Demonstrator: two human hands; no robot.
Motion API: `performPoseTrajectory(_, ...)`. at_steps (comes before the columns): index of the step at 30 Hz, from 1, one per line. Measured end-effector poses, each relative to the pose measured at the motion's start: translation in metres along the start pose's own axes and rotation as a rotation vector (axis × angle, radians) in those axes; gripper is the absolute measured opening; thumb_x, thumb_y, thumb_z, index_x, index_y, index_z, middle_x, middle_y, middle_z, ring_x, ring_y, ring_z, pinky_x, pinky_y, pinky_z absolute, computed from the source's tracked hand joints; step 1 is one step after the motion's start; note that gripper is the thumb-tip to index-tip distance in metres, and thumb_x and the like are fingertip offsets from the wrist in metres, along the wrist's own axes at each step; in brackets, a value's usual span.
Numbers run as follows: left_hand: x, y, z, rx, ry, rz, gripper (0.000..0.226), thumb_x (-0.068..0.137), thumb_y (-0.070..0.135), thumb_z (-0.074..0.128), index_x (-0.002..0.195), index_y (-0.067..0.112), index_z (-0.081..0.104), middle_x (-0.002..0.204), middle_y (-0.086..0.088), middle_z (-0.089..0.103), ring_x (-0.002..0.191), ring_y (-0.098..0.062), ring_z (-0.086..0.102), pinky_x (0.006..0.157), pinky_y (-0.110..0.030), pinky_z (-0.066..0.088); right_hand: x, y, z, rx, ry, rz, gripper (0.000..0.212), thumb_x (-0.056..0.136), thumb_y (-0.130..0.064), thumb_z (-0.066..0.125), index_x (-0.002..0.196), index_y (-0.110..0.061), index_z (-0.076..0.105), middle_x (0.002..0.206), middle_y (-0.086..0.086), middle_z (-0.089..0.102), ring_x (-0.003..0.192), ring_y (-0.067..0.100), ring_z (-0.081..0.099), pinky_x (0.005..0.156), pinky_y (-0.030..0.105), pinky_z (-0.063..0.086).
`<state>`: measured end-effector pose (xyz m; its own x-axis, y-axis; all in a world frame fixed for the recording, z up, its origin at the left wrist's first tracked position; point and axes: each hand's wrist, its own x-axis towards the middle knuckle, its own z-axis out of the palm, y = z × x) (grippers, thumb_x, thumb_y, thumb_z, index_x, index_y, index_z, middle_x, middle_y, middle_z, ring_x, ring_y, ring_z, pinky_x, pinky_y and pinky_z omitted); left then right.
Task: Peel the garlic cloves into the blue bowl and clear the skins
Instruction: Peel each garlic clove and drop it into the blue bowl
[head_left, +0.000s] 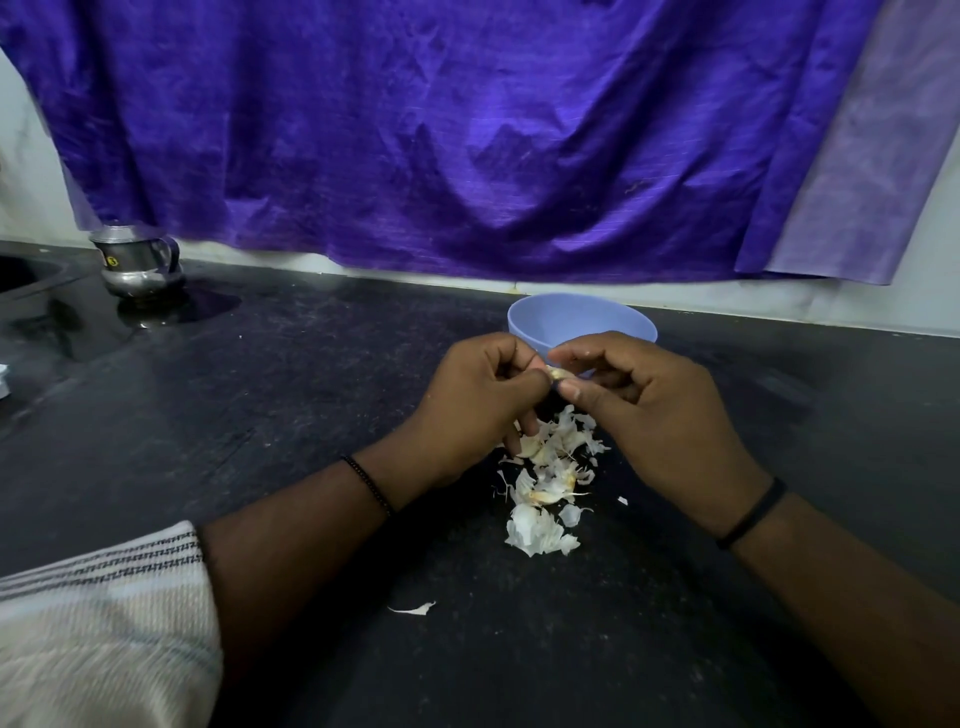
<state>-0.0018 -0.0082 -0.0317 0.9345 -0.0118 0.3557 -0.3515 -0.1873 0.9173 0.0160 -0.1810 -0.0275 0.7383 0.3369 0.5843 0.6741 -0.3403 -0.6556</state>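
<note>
Pinching one garlic clove (557, 372) btwn both grips, left hand (478, 395) & right hand (660, 410), at frame centre, just in front of the blue bowl (582, 322). Skins (545, 483) piled below on our dark, speckled worktop (311, 395). Purple cloth (467, 130) covers the wall; steel jug (137, 260) upper left.

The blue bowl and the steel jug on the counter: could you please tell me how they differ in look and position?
The blue bowl is matte pale plastic, wide and open-topped; the steel jug is shiny metal, narrower, with a side handle. The bowl stands just beyond the left hand and right hand, partly hidden by them; the jug stands far off to the left, fully visible. Both sit upright on the dark counter near the wall.
</note>
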Motion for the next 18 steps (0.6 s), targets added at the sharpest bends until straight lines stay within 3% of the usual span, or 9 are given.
performPoseTrajectory(4,-0.0009,0.0018,0.0006,-0.024,-0.025,-0.026,0.008,0.094,-0.001,0.059,0.087,-0.003,0.061,0.061,-0.007,0.058,0.045,-0.013,0.056,0.04,-0.027,0.046,0.0016,0.0004,-0.0049,-0.174,0.018,-0.104,0.035,0.076,-0.013,0.084,0.106,-0.025,0.074,0.092,-0.012,0.066,0.076,0.009,0.059,0.069,0.011,0.045)
performPoseTrajectory(8,-0.0023,0.002,0.0013,-0.022,-0.081,-0.038,0.008,0.094,-0.002,0.058,0.089,-0.008,0.061,0.058,-0.008,0.057,0.044,-0.014,0.055,0.04,-0.026,0.046,0.0025,0.0003,-0.0085,-0.257,0.013,-0.171,0.03,0.074,-0.015,0.086,0.101,-0.018,0.076,0.085,-0.012,0.067,0.074,0.011,0.059,0.066,0.009,0.043)
performPoseTrajectory(13,-0.0015,0.0031,0.0009,-0.056,-0.101,-0.062,0.014,0.092,0.001,0.062,0.091,-0.013,0.06,0.057,-0.008,0.058,0.046,-0.016,0.055,0.041,-0.027,0.046,0.0022,-0.0035,-0.01,-0.228,0.011,-0.184,0.011,0.079,-0.014,0.082,0.087,-0.02,0.077,0.078,-0.011,0.07,0.073,0.008,0.064,0.064,0.011,0.046)
performPoseTrajectory(18,-0.0018,0.0025,0.0013,-0.107,-0.098,-0.088,0.012,0.093,0.0,0.06,0.093,-0.012,0.06,0.057,-0.004,0.058,0.046,-0.016,0.056,0.041,-0.027,0.045,0.0006,-0.0035,-0.0072,-0.109,0.026,-0.1,0.009,0.082,-0.01,0.079,0.088,-0.017,0.076,0.079,-0.012,0.071,0.073,0.002,0.067,0.065,0.008,0.047)
